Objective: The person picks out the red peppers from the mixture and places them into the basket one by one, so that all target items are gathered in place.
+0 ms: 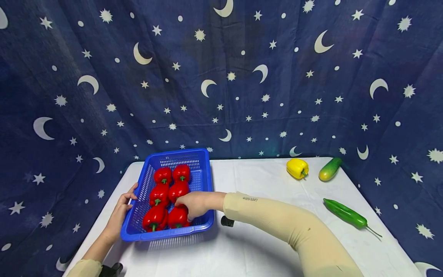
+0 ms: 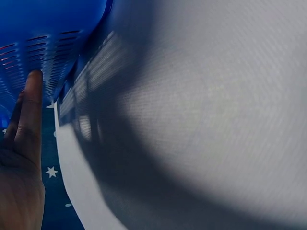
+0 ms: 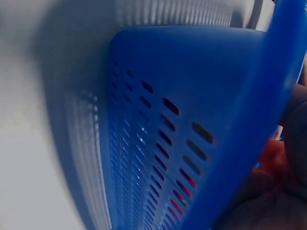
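Several glossy red bell peppers (image 1: 160, 194) sit in two columns inside a blue slotted plastic basket (image 1: 207, 173). My right hand (image 1: 195, 203) reaches over the basket's right rim and grips the red bell pepper (image 1: 178, 217) in the near right corner, thumb and fingers around its top. In the right wrist view the basket wall (image 3: 192, 72) hides most of that pepper and hand. My left hand (image 1: 120, 211) is at the basket's left side; in the left wrist view its straight fingers (image 2: 32, 96) touch the slotted outer wall.
On the white-covered table (image 1: 256, 184), a yellow bell pepper (image 1: 297, 168) and a green-and-yellow cucumber-like vegetable (image 1: 330, 169) lie at the back right. A long green chili pepper (image 1: 346, 214) lies nearer the right edge. A dark blue star-and-moon curtain (image 1: 235, 88) surrounds the table.
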A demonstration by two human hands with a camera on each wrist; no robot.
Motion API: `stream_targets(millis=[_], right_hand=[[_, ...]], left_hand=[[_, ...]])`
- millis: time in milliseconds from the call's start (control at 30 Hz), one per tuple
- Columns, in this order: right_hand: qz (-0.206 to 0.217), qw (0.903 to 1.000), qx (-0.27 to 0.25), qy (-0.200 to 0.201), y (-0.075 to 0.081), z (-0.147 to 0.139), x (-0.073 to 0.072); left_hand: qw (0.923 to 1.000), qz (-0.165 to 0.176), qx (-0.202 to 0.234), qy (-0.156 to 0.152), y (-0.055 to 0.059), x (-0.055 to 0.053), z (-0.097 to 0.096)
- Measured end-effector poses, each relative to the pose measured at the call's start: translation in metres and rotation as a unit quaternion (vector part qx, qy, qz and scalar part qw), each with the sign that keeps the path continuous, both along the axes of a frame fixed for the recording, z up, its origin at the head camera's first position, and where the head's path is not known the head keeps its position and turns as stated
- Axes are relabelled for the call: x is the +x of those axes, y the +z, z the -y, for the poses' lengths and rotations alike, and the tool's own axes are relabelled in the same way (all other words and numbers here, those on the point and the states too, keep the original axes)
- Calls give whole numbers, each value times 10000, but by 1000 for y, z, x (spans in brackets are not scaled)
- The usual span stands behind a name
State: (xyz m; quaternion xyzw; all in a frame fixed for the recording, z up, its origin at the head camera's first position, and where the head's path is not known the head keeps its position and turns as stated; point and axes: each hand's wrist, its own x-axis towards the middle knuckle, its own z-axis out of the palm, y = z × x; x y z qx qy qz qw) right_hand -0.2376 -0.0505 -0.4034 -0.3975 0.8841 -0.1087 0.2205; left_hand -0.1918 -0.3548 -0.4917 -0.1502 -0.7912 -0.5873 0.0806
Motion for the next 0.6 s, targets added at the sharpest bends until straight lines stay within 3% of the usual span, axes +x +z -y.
stream_targets(millis=[200, 367, 500, 600], right_hand=[[8, 9999, -80, -77, 5, -4, -4], [-24, 9993, -353, 87, 8, -12, -8], [-45, 9960, -883, 116, 13, -26, -11], [-73, 9909, -1339, -93, 22, -48, -12]], left_hand=[[9997, -62, 192, -147, 0, -3, 3], [9996, -62, 196, -175, 0, -3, 6], [9999, 80, -46, -62, 2, -1, 8], [9985, 151, -501, 178, 7, 1, 10]])
